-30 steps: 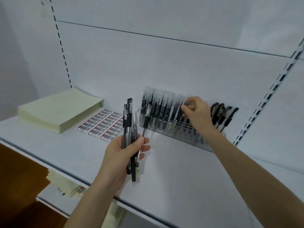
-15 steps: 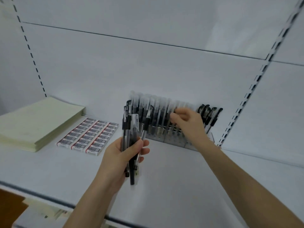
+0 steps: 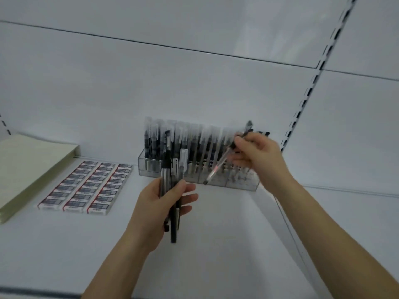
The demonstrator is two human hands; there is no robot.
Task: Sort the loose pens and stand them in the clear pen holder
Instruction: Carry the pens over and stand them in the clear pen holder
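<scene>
- Head view, centre of the frame: my left hand grips a bundle of loose pens upright, with my thumb across the front and my fingers curled behind.
- Right of centre, my right hand pinches a single clear-barrelled pen. It is tilted, cap end toward the upper right and tip down-left, in front of the clear pen holder.
- The holder stands at the back of the shelf, mid-frame, already packed with upright pens.
- I judge I'm partway through sorting, with one pen in hand for placing. Next I'd need to turn it upright, find a gap among its own kind and lower it in, then draw another from the bundle.
- Blur smears the holder's pens, so I can't tell which compartment has room.
- My right hand hides the holder's right end, and I can't count the pens in the bundle.
- In the lower left lie rows of boxed erasers. The paper stack is cut off by the left edge.
</scene>
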